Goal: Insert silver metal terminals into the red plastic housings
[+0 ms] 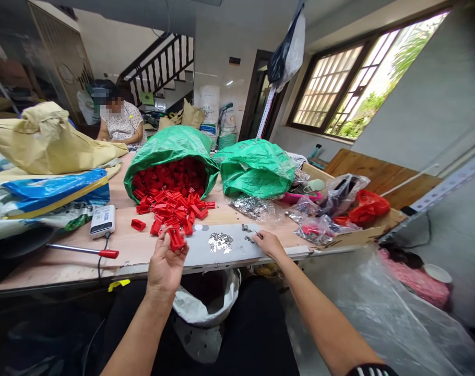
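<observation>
My left hand (166,263), palm up, has its fingers closed around a red plastic part (177,239) with a hollow, boxy shape. My right hand (270,245) is at the grey board (200,248), its thumb and fingertips pinched together; what is between them is too small to make out. Beside those fingertips lie a few small dark metal pieces (246,228). A flat pile of shiny silver metal pieces (221,242) rests on the board between my hands. Many more red parts (170,206) spill onto the table from an open green sack (170,138).
A second green sack (257,164) and clear bags of metal pieces (257,208) stand behind the board. To the left are a white power bank (103,221) and a red-tipped rod (84,250). An open white sack (206,313) hangs below the edge. Another person (122,120) sits across the table.
</observation>
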`<move>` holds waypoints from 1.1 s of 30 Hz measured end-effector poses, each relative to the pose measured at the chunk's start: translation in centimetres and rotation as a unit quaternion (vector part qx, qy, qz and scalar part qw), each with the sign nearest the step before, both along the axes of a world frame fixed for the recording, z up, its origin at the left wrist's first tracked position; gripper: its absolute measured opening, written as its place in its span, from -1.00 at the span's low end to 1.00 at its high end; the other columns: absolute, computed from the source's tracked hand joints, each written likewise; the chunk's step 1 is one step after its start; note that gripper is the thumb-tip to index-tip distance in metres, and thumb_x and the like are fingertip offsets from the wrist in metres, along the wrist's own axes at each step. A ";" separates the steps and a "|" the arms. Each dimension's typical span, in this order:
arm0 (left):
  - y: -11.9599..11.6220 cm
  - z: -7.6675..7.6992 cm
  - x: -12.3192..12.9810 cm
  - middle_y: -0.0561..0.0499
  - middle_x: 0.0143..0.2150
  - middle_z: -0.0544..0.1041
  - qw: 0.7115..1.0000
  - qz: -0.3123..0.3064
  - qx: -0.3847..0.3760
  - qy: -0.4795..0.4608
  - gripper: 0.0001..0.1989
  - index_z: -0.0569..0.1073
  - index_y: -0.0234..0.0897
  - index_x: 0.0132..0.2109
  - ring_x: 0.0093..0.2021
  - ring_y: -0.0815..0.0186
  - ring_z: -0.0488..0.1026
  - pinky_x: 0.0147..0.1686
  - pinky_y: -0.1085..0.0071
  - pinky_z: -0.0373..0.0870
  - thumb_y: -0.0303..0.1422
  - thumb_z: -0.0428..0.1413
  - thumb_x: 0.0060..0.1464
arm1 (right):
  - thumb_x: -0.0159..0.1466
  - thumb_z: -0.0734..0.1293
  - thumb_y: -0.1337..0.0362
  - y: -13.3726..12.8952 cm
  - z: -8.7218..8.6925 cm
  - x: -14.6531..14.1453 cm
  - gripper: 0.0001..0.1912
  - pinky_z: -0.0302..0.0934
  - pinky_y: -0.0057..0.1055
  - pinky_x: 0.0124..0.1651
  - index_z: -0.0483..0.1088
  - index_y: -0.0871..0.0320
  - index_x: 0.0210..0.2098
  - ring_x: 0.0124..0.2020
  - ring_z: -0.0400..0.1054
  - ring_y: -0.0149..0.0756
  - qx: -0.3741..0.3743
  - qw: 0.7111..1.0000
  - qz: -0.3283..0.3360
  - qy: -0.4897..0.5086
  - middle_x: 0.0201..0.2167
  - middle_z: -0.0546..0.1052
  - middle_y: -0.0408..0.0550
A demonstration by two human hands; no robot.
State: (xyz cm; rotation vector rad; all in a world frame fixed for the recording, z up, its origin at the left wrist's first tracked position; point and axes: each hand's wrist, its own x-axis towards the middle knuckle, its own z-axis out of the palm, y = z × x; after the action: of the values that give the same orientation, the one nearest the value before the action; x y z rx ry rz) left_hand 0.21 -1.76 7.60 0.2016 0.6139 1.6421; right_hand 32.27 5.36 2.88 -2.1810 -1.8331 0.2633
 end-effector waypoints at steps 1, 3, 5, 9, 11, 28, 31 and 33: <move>-0.1 -0.5 0.6 0.00 -0.34 0.59 1.000 -0.020 -0.003 0.005 -0.85 0.43 -0.15 -0.14 -0.43 0.35 0.52 -0.37 0.37 0.47 -0.41 0.04 0.14 | 0.24 0.22 0.19 -0.1 0.0 0.2 -0.77 -0.02 -0.48 -0.41 0.40 0.16 -0.45 -0.39 0.33 -0.31 0.001 1.000 -0.002 0.001 -0.45 0.51 -0.04; 0.1 -1.3 1.4 -0.02 -0.34 0.59 0.999 -0.052 -0.010 0.008 -0.86 0.42 -0.15 -0.15 -0.43 0.35 0.52 -0.36 0.37 0.46 -0.41 0.05 0.13 | 0.24 0.22 0.24 -0.2 0.0 0.5 -0.82 -0.01 -0.49 -0.39 0.41 0.15 -0.39 -0.36 0.33 -0.31 0.006 1.000 -0.005 0.006 -0.41 0.52 -0.05; 0.6 -1.8 2.0 -0.03 -0.34 0.59 0.998 -0.069 -0.013 0.004 -0.88 0.41 -0.16 -0.18 -0.43 0.35 0.52 -0.35 0.37 0.45 -0.42 0.05 0.12 | 0.23 0.22 0.28 -0.4 0.0 0.3 -0.85 0.01 -0.50 -0.36 0.42 0.14 -0.35 -0.34 0.34 -0.33 0.010 1.000 0.001 0.012 -0.39 0.52 -0.08; 2.3 -1.6 2.9 -0.02 -0.33 0.59 0.997 -0.074 0.001 -0.015 -0.88 0.41 -0.16 -0.16 -0.44 0.36 0.51 -0.33 0.36 0.44 -0.40 0.06 0.12 | 0.21 0.25 0.27 -0.9 0.1 -1.1 -0.89 0.00 -0.51 -0.37 0.42 0.10 -0.32 -0.34 0.34 -0.35 0.014 1.000 0.006 0.018 -0.38 0.52 -0.12; 3.2 -1.3 3.4 -0.01 -0.33 0.58 0.996 -0.084 0.013 -0.028 -0.88 0.42 -0.17 -0.17 -0.43 0.35 0.51 -0.32 0.35 0.43 -0.38 0.07 0.11 | 0.19 0.27 0.27 -1.3 0.2 -1.8 -0.90 -0.01 -0.49 -0.39 0.42 0.12 -0.33 -0.35 0.33 -0.33 0.013 1.000 -0.005 0.012 -0.39 0.51 -0.09; 5.1 -4.1 0.7 -0.02 -0.22 0.58 0.990 -0.129 0.050 -0.022 -0.75 0.45 -0.16 -0.11 -0.26 0.30 0.53 -0.27 0.36 0.48 -0.38 0.20 0.01 | 0.20 0.24 0.35 0.1 -0.4 -0.7 -0.80 0.11 -0.48 -0.21 0.44 0.06 -0.21 -0.25 0.35 -0.32 0.030 0.999 0.034 0.021 -0.29 0.51 -0.12; 5.2 -4.1 0.3 0.01 -0.21 0.58 0.990 -0.124 0.055 -0.026 -0.76 0.45 -0.15 -0.12 -0.26 0.31 0.53 -0.27 0.37 0.49 -0.39 0.20 0.01 | 0.20 0.25 0.33 0.4 -0.1 -0.8 -0.86 0.10 -0.49 -0.24 0.45 0.07 -0.31 -0.27 0.34 -0.32 0.022 0.999 0.043 0.015 -0.31 0.51 -0.12; 5.2 -4.1 0.0 0.02 -0.22 0.59 0.991 -0.119 0.049 -0.027 -0.76 0.46 -0.15 -0.13 -0.26 0.31 0.54 -0.26 0.36 0.49 -0.39 0.21 0.00 | 0.20 0.25 0.31 0.3 0.1 -0.7 -0.88 0.08 -0.48 -0.25 0.43 0.09 -0.32 -0.28 0.34 -0.31 0.024 0.999 0.040 0.008 -0.33 0.51 -0.11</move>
State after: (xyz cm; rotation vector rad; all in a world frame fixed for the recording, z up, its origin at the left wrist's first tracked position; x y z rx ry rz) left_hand 0.24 3.44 3.46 0.2899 0.4496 1.4435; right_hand 31.55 5.66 3.02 -2.0708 -1.9020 0.2507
